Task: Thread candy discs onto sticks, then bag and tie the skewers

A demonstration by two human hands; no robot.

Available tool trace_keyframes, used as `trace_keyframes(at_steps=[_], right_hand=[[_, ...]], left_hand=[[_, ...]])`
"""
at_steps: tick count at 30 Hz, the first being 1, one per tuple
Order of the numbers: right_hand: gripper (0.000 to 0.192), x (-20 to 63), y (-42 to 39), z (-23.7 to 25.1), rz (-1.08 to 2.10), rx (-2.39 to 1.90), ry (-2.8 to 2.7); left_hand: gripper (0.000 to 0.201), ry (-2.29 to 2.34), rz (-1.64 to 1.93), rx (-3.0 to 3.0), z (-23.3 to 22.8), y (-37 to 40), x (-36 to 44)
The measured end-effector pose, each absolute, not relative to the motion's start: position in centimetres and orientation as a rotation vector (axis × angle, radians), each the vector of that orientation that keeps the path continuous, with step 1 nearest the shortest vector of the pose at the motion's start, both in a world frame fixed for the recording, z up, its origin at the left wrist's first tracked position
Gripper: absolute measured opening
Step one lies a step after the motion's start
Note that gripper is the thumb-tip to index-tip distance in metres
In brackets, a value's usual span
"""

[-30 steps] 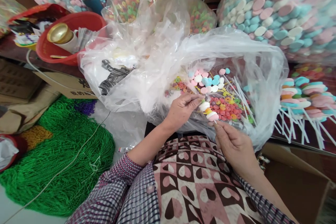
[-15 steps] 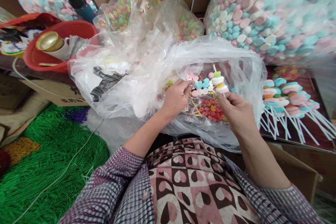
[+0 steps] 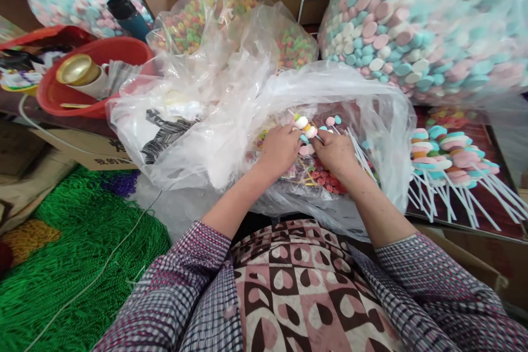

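My right hand [image 3: 335, 151] is closed on a marshmallow skewer [image 3: 304, 123], with white, pink, orange and green sweets threaded on a stick. Its tip points up and to the left. Beside its sweets is my left hand [image 3: 279, 149], fingers bent and pressed together; what they grip, if anything, is hidden. Loose pink and blue marshmallows [image 3: 306, 150] lie just under both hands. Red gummy rings [image 3: 330, 180] rest in clear plastic below my right hand. To its right lie loose white sticks [image 3: 359, 148].
Finished-looking skewers [image 3: 454, 154] are piled at the right on the table. Behind stand a large marshmallow bag [image 3: 412, 38] and a bag of coloured gummies [image 3: 185, 25]. A red basin [image 3: 53, 85] stands left; green cords [image 3: 82, 264] cover the lower left.
My right hand has moved left and brought the marshmallow skewer over to my left hand, tilting it leftward. White sticks formerly behind the right hand now show. My left hand has barely moved.
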State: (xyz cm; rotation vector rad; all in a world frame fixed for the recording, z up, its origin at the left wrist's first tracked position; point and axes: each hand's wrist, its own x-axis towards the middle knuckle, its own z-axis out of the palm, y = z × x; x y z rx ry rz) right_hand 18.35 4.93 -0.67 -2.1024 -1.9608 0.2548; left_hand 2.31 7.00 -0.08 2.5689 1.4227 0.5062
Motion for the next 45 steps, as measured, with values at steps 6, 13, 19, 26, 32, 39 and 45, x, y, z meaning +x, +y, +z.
trace_keyframes(at_steps=[6,13,19,26,32,39,45], right_hand=[[0.037,18.4,4.5,-1.4,0.283,-2.052,-1.865],[0.027,18.6,3.7,-0.5,0.367,-1.877,-1.663],[0.02,17.5,1.7,1.0,0.602,-1.688,-1.365],[0.031,15.4,0.2,1.4,1.064,-1.35,-1.068],[0.038,15.1,-0.3,2.1,1.209,-1.303,-0.927],[0.031,15.5,-1.2,2.2,1.2,-1.338,-1.002],[0.028,16.4,-5.2,3.8,1.077,-1.489,-1.152]], left_hand=[[0.025,1.39,0.731,2.372,0.1,5.8,0.7],[0.026,1.187,0.908,1.652,0.7,4.6,-0.8],[0.022,1.016,0.911,1.676,0.8,3.0,-0.9],[0.02,1.007,0.963,1.613,0.2,2.4,-0.1],[0.025,0.989,1.099,1.406,-0.1,1.8,0.5],[0.029,0.962,1.018,1.267,0.0,1.3,0.5],[0.019,0.92,1.093,0.976,0.1,1.5,0.4]])
